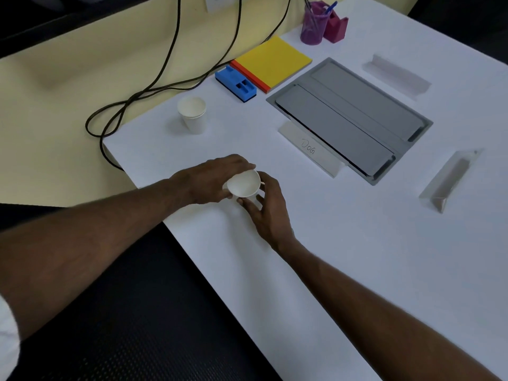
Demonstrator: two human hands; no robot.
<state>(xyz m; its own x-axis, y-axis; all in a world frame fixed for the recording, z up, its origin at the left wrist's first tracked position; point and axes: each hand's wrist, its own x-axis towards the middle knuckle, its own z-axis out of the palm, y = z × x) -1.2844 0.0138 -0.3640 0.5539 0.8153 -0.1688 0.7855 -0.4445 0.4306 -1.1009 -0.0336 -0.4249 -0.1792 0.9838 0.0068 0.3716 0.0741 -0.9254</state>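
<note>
The cup [244, 184] is near the left edge of the table [357, 243], between the left hand [211, 180] on its left and the right hand [270, 213] on its right; both hold it. A stack of cups [192, 114] stands behind it. Right of the stack lies an eraser [235, 84], with a notepad [272, 61] just beside it. A pen pot [313, 26] stands behind the notepad. A tray [349, 116] lies right of the notepad, with a card [310, 148] at its front edge. Cables [154, 89] lie left of the table.

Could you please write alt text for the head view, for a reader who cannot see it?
The left hand and right hand hold a white paper cup over a white table. Beyond are stacked cups, a grey tray and a yellow notepad.
</note>
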